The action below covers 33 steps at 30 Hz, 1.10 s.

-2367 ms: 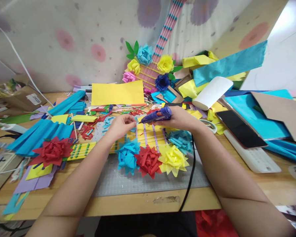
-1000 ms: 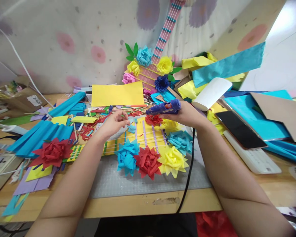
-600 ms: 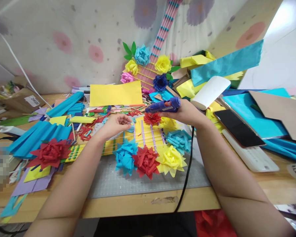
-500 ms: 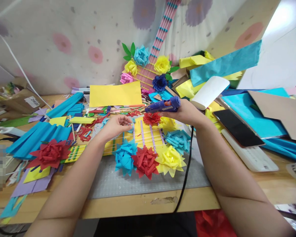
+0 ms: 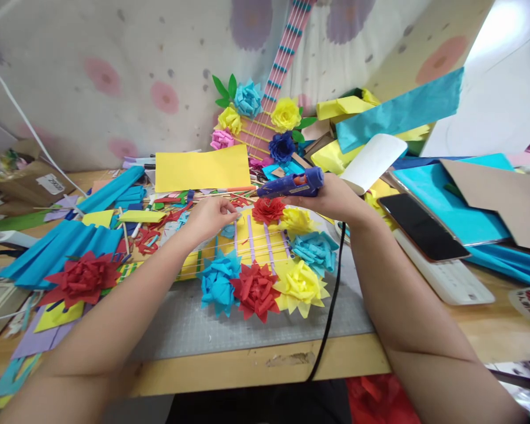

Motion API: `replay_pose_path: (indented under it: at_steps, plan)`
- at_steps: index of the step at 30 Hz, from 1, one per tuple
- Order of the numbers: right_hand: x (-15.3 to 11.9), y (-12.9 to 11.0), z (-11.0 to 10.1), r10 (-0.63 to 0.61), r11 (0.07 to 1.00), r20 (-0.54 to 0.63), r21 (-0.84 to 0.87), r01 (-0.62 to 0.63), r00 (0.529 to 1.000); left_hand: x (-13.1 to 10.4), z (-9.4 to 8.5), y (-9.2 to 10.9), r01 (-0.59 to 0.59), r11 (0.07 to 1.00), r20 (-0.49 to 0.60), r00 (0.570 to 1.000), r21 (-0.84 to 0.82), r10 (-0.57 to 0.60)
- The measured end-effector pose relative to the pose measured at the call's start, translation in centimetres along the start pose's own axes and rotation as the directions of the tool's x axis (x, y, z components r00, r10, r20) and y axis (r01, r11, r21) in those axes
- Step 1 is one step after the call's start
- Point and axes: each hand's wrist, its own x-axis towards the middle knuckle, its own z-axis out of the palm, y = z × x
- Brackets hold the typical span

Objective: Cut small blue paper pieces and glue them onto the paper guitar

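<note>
In the head view my right hand grips a blue hot glue gun, its nozzle pointing left and its black cord hanging down past the table edge. My left hand is just below and left of the nozzle, fingers curled into a pinch; what they hold, if anything, is hidden. Under both hands lies a yellow paper guitar with lilac strips and strings. Around its body are red paper flowers, blue flowers and yellow flowers. My left forearm covers part of the guitar's neck.
A grey cutting mat lies beneath the guitar. Behind leans a pink guitar with flowers. Paper scraps and blue crepe paper cover the left; a loose red flower is there. A phone and cardboard lie right.
The view has shifted slightly, moving the scene left in the picture. My left hand has drawn its fingers closer together near the nozzle. The glue gun stays in my right hand.
</note>
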Motion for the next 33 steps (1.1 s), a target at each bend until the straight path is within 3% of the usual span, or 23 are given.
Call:
replay_pose_path:
  at_steps: [4,13,33]
  plan:
    - [0.0,0.0,-0.1,0.004,1.0,0.004,0.001,-0.004,1.0,0.6,0.0,0.6,-0.001,0.991,-0.001,1.0,0.136,0.001]
    - [0.0,-0.2,-0.3,0.031,0.999,0.014,0.024,-0.031,0.999,1.7,0.2,0.4,-0.031,0.968,0.047,0.999,0.25,0.02]
    - [-0.1,-0.1,-0.3,0.031,1.0,-0.001,-0.003,-0.031,1.0,1.7,0.9,0.1,-0.05,0.955,-0.012,0.998,0.294,0.056]
